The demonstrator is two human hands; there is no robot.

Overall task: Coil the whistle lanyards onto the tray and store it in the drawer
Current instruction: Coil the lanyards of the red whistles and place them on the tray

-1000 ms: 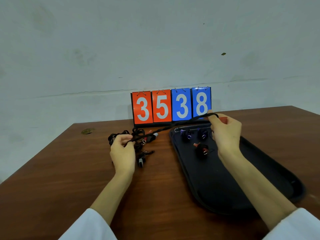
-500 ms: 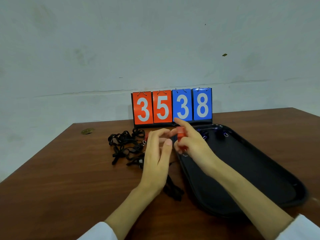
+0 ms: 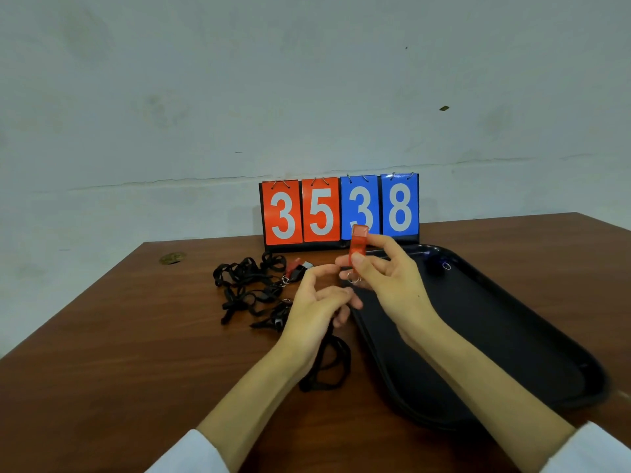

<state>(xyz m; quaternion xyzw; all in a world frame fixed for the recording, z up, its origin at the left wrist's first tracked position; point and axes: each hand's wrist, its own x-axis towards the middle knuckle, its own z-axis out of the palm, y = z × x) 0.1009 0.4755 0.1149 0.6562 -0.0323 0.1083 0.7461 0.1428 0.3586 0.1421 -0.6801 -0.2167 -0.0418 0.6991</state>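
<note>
My right hand (image 3: 386, 285) pinches an orange whistle (image 3: 358, 245) upright above the left rim of the black tray (image 3: 495, 336). A metal ring hangs under the whistle. Beside it, my left hand (image 3: 317, 312) has its fingers curled round a black lanyard (image 3: 327, 367), which drops from the palm in loops onto the table. A tangle of black lanyards (image 3: 249, 285) with a red and black whistle (image 3: 297, 269) lies on the table to the left. A blue whistle (image 3: 438, 262) sits at the tray's far end.
A flip scoreboard (image 3: 339, 209) showing 3 5 3 8 stands at the back of the brown wooden table (image 3: 119, 353), just behind the tray. A small round brass fitting (image 3: 172, 258) is set in the table at the far left. No drawer is in view.
The hands came together from a wide stretch of the lanyard. The right hand has lifted the orange whistle higher, and the lanyard now hangs in loops below the left hand.
</note>
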